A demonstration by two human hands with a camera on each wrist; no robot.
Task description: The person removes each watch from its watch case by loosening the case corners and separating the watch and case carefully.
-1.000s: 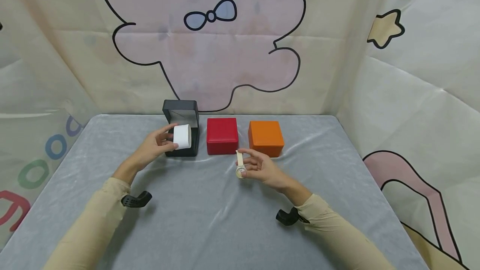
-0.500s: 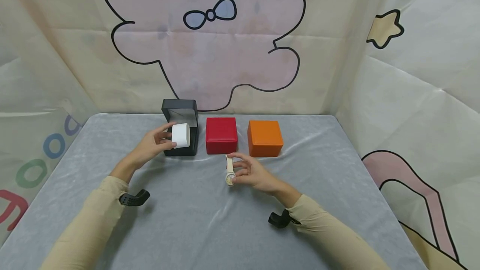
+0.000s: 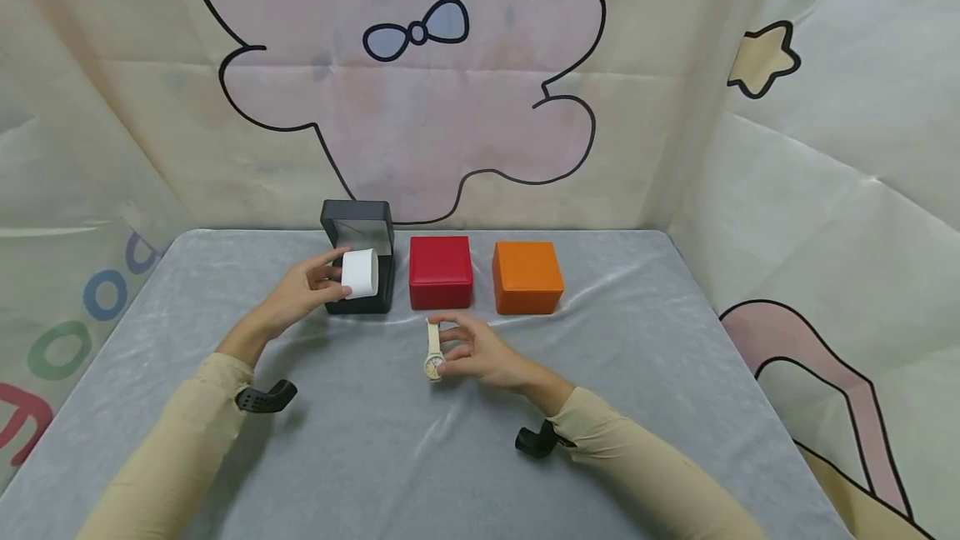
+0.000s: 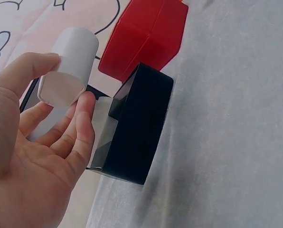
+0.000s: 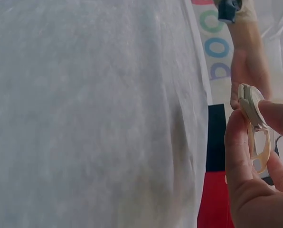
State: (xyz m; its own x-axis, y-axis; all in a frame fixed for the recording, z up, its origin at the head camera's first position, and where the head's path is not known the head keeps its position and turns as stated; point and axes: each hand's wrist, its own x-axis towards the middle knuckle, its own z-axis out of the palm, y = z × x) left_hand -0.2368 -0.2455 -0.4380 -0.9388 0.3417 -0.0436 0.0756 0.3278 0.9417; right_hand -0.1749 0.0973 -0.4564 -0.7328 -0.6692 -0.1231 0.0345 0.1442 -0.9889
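My left hand (image 3: 294, 292) pinches a white cylindrical watch cushion (image 3: 361, 273) between thumb and fingers. It holds the cushion above the open black watch box (image 3: 357, 211), whose lid stands raised with a grey lining. In the left wrist view the cushion (image 4: 77, 50) appears apart from the box (image 4: 140, 130). A cream wristwatch (image 3: 434, 354) hangs from my right hand (image 3: 486, 354), pinched by thumb and fingers over the table, in front of the red box. The right wrist view shows the watch (image 5: 253, 105) edge-on, its dial side under the thumb.
A closed red box (image 3: 441, 273) stands right of the black one, and a closed orange box (image 3: 528, 277) farther right. All stand near the back edge of a grey cloth-covered table (image 3: 390, 457). Printed curtains (image 3: 480, 123) hang behind and at both sides.
My right hand has carried the wristwatch left and slightly toward me, from near the orange box to before the red one. The left hand keeps holding the cushion almost still.
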